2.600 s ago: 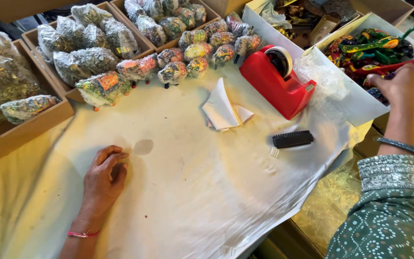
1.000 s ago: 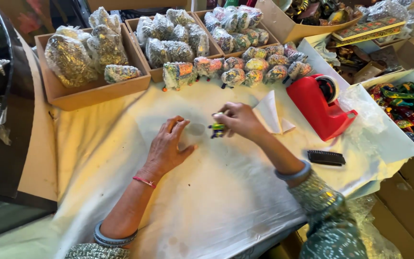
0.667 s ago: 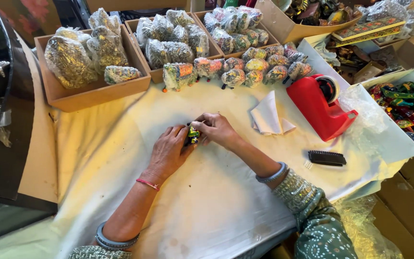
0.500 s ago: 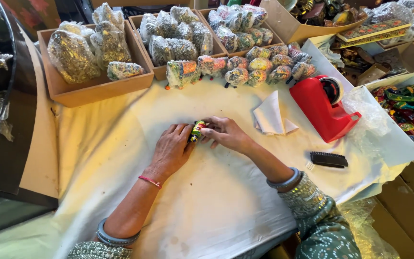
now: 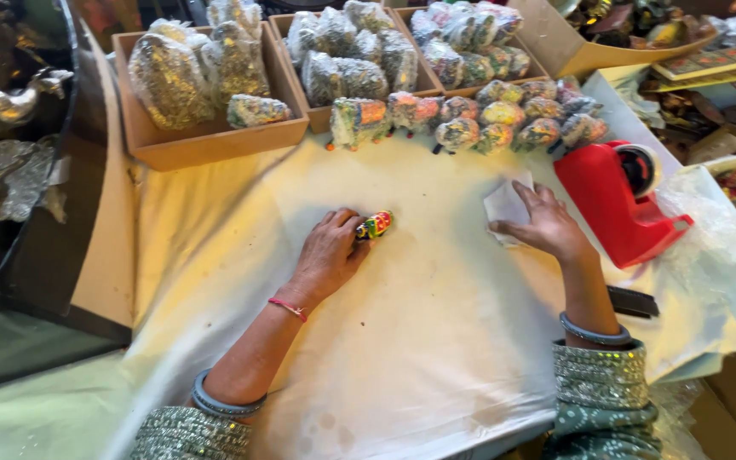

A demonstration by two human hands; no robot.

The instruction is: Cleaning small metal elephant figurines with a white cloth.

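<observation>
One small multicoloured figure (image 5: 374, 225) lies slantwise, pointing up-right, under the left hand (image 5: 330, 253)'s loose grip; right hand (image 5: 541, 223) open on white paper (image 5: 504, 203).

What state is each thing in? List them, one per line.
left hand: flat, pinning the small colourful figure to the cloth
right hand: fingers spread on the white paper stack
red tape dispenser: upright, untouched
wrapped bundles: bagged, in rows
</observation>
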